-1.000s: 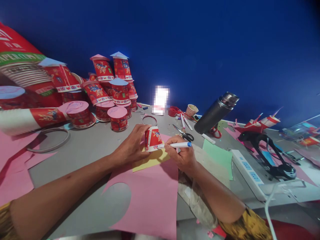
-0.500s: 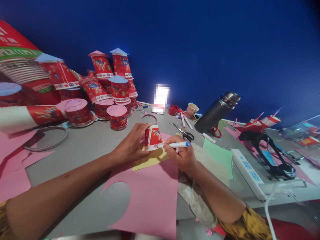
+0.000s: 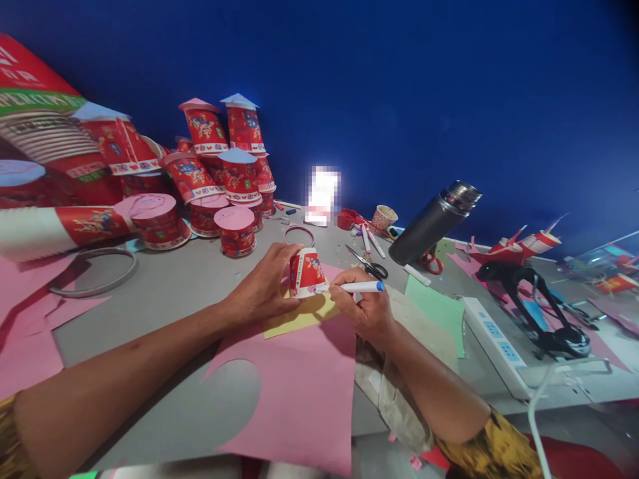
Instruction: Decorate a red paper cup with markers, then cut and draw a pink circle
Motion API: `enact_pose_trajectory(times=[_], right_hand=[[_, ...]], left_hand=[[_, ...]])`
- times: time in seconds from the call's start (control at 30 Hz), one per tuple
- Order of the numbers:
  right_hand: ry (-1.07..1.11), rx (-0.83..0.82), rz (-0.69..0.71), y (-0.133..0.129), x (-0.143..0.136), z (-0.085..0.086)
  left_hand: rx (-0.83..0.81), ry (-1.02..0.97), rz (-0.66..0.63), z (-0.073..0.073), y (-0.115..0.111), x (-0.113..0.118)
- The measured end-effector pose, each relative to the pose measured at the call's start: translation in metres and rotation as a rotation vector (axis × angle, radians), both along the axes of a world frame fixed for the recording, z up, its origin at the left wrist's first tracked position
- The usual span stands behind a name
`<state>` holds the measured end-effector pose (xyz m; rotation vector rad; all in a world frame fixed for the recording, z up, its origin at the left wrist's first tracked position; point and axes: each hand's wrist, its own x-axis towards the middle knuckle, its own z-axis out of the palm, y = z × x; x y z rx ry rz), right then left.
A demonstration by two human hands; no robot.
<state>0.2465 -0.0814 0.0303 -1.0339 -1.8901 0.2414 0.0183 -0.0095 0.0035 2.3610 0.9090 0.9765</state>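
My left hand is closed around a red printed paper cup, held upside down with its white rim band low. Pinched in my right hand is a white marker with a blue end. Its tip meets the white band near the cup's rim, where small coloured marks show. Beneath the cup lies a yellow paper piece, on top of a large pink sheet with a round cut-out at its left.
Stacked red cups with paper roofs stand at the back left. Scissors, loose markers and a dark flask lie beyond my right hand. Rightward are green paper, a power strip and a black headset-like frame.
The marker and my right hand have shifted very slightly to the right, the tip staying at the cup's white band. My left hand keeps its hold on the cup.
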Motion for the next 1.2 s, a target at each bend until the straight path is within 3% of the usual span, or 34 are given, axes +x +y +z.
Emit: enact_pose_trajectory(times=[1.2], right_hand=[[-0.017, 0.033, -0.004, 0.0014, 0.0003, 0.0012]], left_hand=[[0.052, -0.014, -0.017, -0.0025, 0.0005, -0.0002]])
